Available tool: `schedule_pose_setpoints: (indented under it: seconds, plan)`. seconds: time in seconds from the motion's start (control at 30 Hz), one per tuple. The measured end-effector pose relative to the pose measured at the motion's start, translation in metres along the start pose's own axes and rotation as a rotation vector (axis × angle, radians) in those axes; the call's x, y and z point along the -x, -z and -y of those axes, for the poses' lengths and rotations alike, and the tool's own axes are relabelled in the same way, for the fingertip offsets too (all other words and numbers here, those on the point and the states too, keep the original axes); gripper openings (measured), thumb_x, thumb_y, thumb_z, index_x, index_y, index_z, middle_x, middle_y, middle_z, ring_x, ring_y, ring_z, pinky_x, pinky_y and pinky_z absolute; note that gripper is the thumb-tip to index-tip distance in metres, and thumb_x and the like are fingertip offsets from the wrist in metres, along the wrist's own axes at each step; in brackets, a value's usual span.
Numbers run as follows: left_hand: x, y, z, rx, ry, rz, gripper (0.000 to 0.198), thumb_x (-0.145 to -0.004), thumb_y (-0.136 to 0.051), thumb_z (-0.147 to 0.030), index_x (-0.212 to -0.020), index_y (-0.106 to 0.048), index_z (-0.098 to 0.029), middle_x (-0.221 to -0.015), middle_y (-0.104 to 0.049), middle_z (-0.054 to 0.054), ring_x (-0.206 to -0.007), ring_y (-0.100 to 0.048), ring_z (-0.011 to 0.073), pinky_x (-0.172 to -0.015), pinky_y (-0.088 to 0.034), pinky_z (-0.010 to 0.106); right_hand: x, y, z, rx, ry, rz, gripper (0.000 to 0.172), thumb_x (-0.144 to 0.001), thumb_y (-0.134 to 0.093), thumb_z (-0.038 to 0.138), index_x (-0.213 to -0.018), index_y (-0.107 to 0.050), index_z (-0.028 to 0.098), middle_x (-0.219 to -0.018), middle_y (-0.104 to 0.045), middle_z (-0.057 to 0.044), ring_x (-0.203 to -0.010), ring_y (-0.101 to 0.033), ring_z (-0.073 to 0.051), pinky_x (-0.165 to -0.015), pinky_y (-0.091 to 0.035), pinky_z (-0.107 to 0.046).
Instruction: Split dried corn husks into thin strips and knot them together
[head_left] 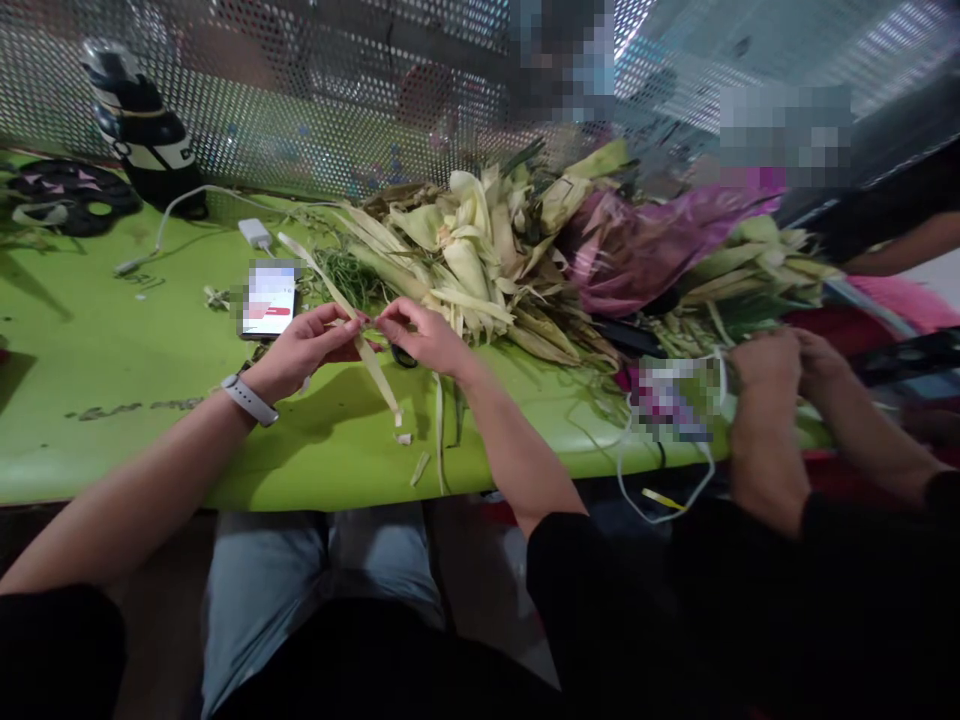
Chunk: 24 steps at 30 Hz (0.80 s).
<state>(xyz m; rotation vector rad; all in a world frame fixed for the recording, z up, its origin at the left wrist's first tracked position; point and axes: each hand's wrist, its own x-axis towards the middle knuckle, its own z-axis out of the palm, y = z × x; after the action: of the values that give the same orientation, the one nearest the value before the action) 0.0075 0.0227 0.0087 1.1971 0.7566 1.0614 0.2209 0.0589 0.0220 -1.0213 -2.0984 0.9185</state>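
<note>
- The left hand [304,345] and the right hand [424,335] each pinch a long pale-yellow dried husk strip [379,375], fingertips closed narrowly on it.
- The strip hangs slanted over the lime-green tabletop [112,350], near the heap of pale corn husks [465,260].

Lime-green table [112,390]; pale yellow-green husks [465,260]; purple bag [637,250].

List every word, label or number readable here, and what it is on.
No text is readable.
Phone screen: blurred out.
Second phone: blurred out.
Black bottle label: white marks, too small to read.
Table scrawl: illegible.
Husk strip held by left hand and right hand: no text.
</note>
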Motion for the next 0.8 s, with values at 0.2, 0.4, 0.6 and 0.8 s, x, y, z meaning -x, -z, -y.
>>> schedule_pose_setpoints:
  seconds: [0.2, 0.4, 0.6, 0.8]
  plan:
    - [-0.006, 0.001, 0.005, -0.167, -0.034, -0.105, 0.030, -0.080, -0.075, -0.040, -0.089, -0.064, -0.014, -0.082, -0.074, 0.006, -0.084, -0.074, 0.0190, -0.087, -0.060, 0.035, 0.001, -0.005, 0.002, 0.203, 0.192, -0.100, 0.034, -0.096, -0.051, 0.045, -0.077, -0.057, 0.017, -0.075, -0.057, -0.002, -0.072, -0.052, -0.014, -0.069, -0.038, -0.028]
    - [-0.011, 0.010, 0.010, -0.217, -0.025, -0.238, 0.025, -0.081, -0.075, -0.035, -0.083, -0.060, -0.014, -0.075, -0.072, 0.004, -0.075, -0.073, 0.0158, -0.081, -0.062, 0.034, 0.009, -0.020, 0.017, 0.393, 0.341, -0.120, 0.030, -0.098, -0.047, 0.034, -0.074, -0.055, 0.018, -0.075, -0.056, -0.004, -0.075, -0.049, -0.017, -0.075, -0.039, -0.034]
    - [-0.006, 0.007, 0.005, -0.176, 0.082, 0.018, 0.028, -0.077, -0.078, -0.036, -0.084, -0.063, -0.014, -0.077, -0.074, 0.006, -0.079, -0.074, 0.0194, -0.078, -0.062, 0.034, 0.008, -0.004, 0.015, -0.200, 0.009, 0.127, 0.043, -0.097, -0.044, 0.048, -0.076, -0.065, 0.016, -0.084, -0.065, -0.006, -0.078, -0.059, -0.016, -0.081, -0.047, -0.034]
    - [-0.001, 0.001, 0.006, -0.249, 0.073, 0.201, 0.032, -0.081, -0.073, -0.042, -0.097, -0.068, -0.015, -0.075, -0.074, 0.005, -0.071, -0.073, 0.0166, -0.070, -0.059, 0.028, -0.002, -0.007, 0.004, -0.445, -0.191, 0.109, 0.040, -0.085, -0.064, 0.058, -0.098, -0.073, 0.021, -0.103, -0.072, -0.004, -0.095, -0.065, -0.017, -0.092, -0.051, -0.035]
